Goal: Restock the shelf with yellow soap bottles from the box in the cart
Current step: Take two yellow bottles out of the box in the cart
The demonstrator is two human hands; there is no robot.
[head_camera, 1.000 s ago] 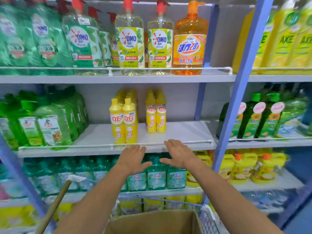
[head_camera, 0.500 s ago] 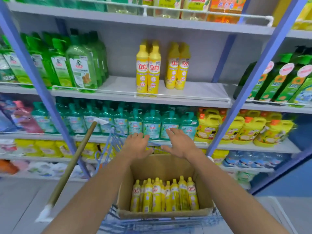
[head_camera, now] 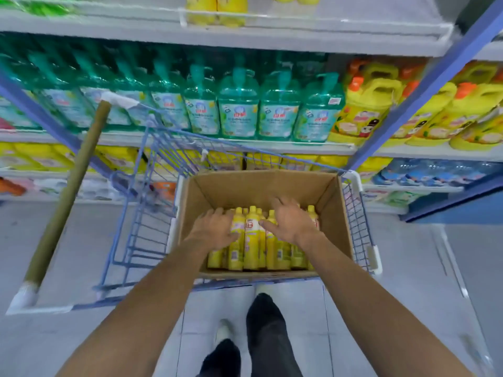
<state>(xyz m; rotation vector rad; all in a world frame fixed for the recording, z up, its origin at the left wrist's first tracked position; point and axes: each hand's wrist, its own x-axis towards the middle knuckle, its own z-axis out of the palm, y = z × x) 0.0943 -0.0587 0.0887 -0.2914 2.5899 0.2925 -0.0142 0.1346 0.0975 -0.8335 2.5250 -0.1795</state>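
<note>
Inside the box [head_camera: 261,186], which fills the right-hand part of the cart [head_camera: 152,208], the yellow soap bottles [head_camera: 251,240] stand upright, caps up, packed in a tight row against the near wall, so each can be drawn out by its neck. Both hands are lowered onto the row. The left hand [head_camera: 215,227] arches over the leftmost bottles with its fingers bent down; whether it grips one cannot be told. The right hand [head_camera: 291,221] lies spread across the caps, thumb touching a middle bottle. Judged step: selecting bottles to lift. The shelf [head_camera: 353,23] above shows bare space beside the shelved yellow bottles [head_camera: 215,9].
</note>
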